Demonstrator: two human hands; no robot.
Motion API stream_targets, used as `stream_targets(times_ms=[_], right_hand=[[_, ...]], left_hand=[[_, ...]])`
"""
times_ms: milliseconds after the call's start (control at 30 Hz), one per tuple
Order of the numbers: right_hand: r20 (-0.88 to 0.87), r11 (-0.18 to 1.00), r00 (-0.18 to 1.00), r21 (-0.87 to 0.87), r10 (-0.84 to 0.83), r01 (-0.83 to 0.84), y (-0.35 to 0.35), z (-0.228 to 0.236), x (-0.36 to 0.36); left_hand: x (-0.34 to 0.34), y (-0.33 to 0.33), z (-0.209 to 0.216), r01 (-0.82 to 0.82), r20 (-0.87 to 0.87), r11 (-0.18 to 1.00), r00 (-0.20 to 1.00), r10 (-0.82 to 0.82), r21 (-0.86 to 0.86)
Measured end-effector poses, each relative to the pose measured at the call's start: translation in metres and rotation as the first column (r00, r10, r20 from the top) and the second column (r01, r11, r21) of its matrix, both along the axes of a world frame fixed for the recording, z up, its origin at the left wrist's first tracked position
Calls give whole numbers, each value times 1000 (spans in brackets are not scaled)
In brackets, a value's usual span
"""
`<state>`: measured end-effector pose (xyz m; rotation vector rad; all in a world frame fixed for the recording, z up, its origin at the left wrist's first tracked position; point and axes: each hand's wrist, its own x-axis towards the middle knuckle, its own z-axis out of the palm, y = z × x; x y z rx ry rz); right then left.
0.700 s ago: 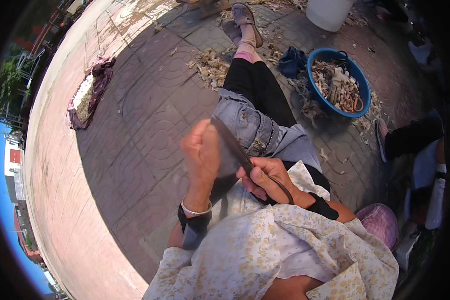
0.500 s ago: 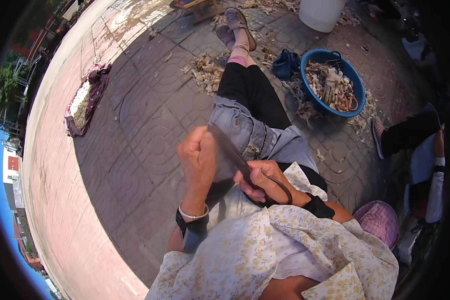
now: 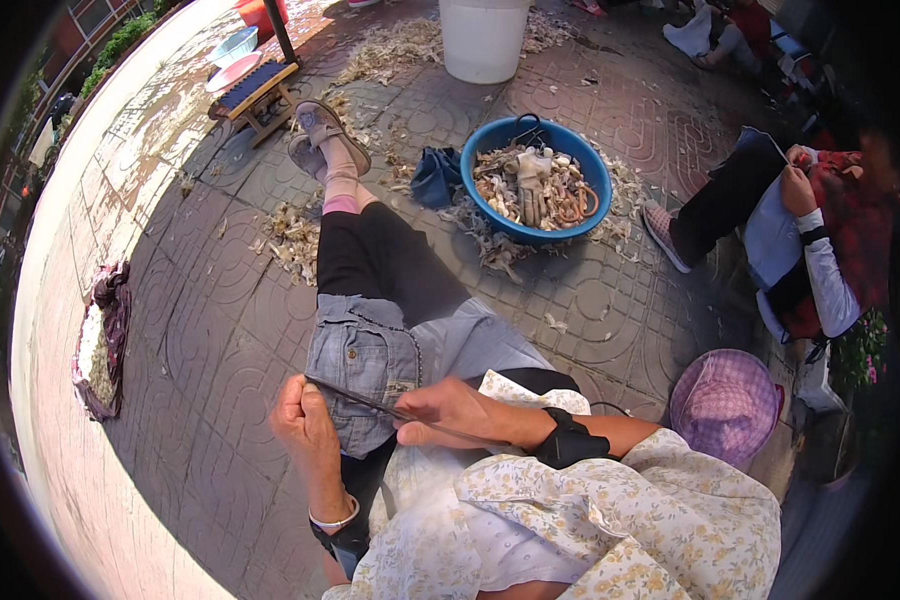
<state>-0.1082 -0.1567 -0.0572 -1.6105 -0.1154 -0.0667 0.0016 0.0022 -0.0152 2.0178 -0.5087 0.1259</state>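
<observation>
My left hand is closed, its thumb and fingers pinching the left end of a thin dark strip. The strip slants down to the right into my right hand, whose fingers are closed around that end. A thin black cord loops out beyond my right wrist. Both hands are over my lap, just in front of a grey denim cloth lying across my dark trousers. What the strip is made of does not show clearly.
A blue basin holds gloves and pale, husk-like scraps, with a dark blue bag beside it. Farther off are a white bucket and a small stool. A pink checked hat lies at right, near a seated person.
My view has swung right and up, so the scene sits lower and further left. The dark item, broad and blurred before, now appears as a narrow strip stretched between both hands.
</observation>
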Motion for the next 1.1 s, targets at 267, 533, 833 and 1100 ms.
stream_targets(times_ms=[267,533,833,1100], right_hand=[[15,999,1000,-48,-21,21,-9,-4,-10],[38,979,997,-194,-60,66,-17,-18,-19],[-4,971,972,-14,-237,237,-37,-2,-20],[-170,976,964,42,-204,214,-47,3,-23]], left_hand=[[-6,-12,-2,59,-31,995,998,-57,77],[-12,-20,0,104,-95,990,991,-95,95],[-18,-30,-11,198,-379,980,905,-195,-30],[-20,-32,-18,182,-371,981,908,-195,-69]])
